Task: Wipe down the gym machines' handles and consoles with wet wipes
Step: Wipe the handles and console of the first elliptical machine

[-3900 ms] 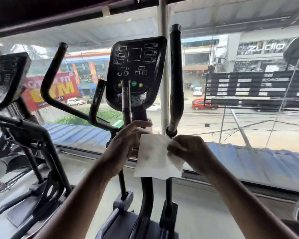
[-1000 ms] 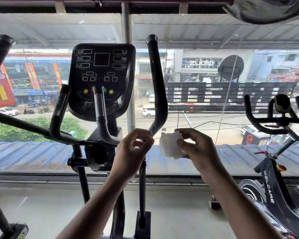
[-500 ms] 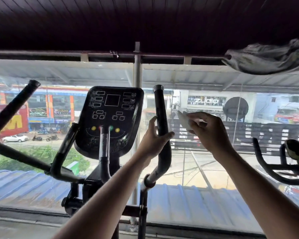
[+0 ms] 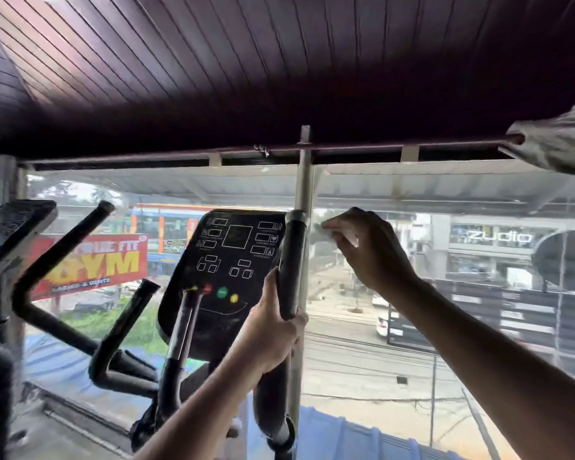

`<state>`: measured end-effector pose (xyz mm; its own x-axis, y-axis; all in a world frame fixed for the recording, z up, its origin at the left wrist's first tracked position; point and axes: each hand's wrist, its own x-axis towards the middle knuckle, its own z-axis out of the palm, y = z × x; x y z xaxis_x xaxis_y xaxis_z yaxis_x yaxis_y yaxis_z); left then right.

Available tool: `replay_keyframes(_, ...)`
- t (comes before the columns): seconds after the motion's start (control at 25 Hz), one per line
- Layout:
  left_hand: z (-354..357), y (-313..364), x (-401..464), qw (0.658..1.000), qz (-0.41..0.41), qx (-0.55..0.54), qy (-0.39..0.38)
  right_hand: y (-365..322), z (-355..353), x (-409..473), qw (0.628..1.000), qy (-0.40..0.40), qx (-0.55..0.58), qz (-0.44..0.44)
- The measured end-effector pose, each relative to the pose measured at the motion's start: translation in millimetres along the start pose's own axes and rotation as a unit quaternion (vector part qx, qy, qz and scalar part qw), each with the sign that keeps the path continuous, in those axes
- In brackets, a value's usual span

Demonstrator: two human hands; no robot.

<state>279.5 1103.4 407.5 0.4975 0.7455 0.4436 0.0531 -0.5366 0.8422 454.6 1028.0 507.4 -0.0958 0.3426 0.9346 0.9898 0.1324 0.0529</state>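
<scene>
the left hand grips the right handle of the machine at its lower part, fingers curled around it; the right hand pinches a folded wet wipe just beside the top of this handle, apparently not touching it. i judge the wiping of this handle is only about to begin; the console to the left and the far left handle show no sign of wiping that i can tell, so most of the work seems left.
</scene>
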Motion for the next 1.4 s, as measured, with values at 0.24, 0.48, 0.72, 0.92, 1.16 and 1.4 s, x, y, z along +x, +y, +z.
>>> replay_keyframes(0.24, 3, 12, -7, 0.999, -0.028, 0.012, 0.016, 32, 47, 67, 0.979, -0.082, 0.005, -0.186)
replay_keyframes(0.48, 4, 12, 2, 0.998, -0.065, -0.011, 0.014, 46, 55, 94, 0.934, -0.141, -0.028, -0.327)
replay_keyframes(0.72, 14, 4, 6, 0.993, -0.028, 0.063, 0.091, 39, 55, 154, 0.920, -0.348, 0.047, -0.174)
replay_keyframes(0.92, 19, 3, 6, 0.984, -0.032, 0.100, 0.140, 84, 84, 155, 0.840, -0.437, 0.319, -0.033)
replay_keyframes(1.16, 26, 10, 3, 0.973, -0.032, 0.131, 0.186, 109, 130, 85, 0.632, -0.330, 0.691, 0.122)
replay_keyframes(1.4, 43, 5, -12, 0.911, 0.000, 0.307, 0.276, 73, 131, 17, 0.752, 0.020, 0.639, 0.160)
